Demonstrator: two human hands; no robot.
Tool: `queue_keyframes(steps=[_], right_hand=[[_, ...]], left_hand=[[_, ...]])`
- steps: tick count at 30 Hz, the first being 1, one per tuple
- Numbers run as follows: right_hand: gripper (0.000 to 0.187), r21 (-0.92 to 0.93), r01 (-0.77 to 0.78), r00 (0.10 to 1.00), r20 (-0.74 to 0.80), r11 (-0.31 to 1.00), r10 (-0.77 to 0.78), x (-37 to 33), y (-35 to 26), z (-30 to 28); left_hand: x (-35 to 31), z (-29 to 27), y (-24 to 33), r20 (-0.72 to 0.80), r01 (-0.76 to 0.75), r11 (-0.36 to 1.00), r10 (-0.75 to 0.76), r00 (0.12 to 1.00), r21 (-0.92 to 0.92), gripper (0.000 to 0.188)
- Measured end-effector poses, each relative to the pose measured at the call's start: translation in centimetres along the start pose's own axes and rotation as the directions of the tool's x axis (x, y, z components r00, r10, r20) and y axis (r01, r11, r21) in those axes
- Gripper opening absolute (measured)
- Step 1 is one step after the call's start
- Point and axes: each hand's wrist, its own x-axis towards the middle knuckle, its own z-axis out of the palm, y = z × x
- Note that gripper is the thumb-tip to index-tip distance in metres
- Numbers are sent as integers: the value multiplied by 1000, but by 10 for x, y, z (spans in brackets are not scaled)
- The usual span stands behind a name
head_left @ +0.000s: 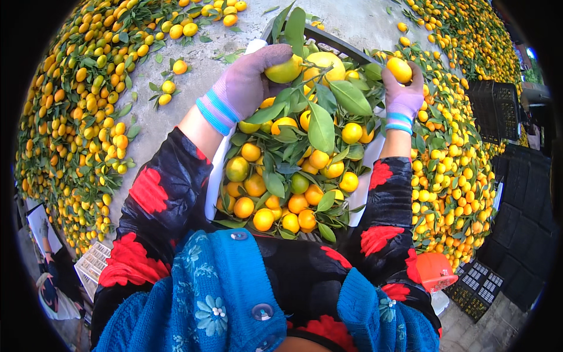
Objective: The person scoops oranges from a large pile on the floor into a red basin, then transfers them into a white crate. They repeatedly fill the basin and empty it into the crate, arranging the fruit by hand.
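Both my hands wear purple knit gloves with blue-striped cuffs. My left hand (243,85) is closed round a greenish-yellow mandarin (284,70) with stem and leaves, over the far left part of a dark crate (346,48). Next to that fruit is a larger yellow mandarin (324,66); whether my fingers touch it too is hidden. At the crate's far right corner, my right hand (404,97) grips an orange mandarin (399,70) between thumb and fingers. Leafy mandarins (263,219) fill the crate, which has a white liner (216,185) along its sides.
Large heaps of mandarins (88,117) cover the floor at left and right (448,188). Dark stacked crates (494,108) stand at the right, a red bucket-like container (435,271) nearer. A white crate (94,267) and another person's arm (51,264) show at lower left.
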Motion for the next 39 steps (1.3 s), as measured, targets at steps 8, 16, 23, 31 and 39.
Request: queue_keyframes(steps=[8,16,23,31,39], right_hand=[[50,-816,414,888,460,404,18,-39,55,-20],[46,-912,330,878,392,245,276,6,31,11],[50,-760,538,784,610,365,113,-14,38,-29],[48,-821,497,840,537,281,84,4,40,-2],[58,423,-871,461,879,250,122,-87,-61,-11]], left_hand=[[-16,15,16,-105,-27,823,105,989,568,50],[-48,47,6,238,-120,436,-227,944,892,43],[-52,54,-7,298,-122,384,-442,846,915,46],[-43,50,0,164,25,568,-279,946,823,40],[-36,28,-3,245,112,992,-121,962,53,46]])
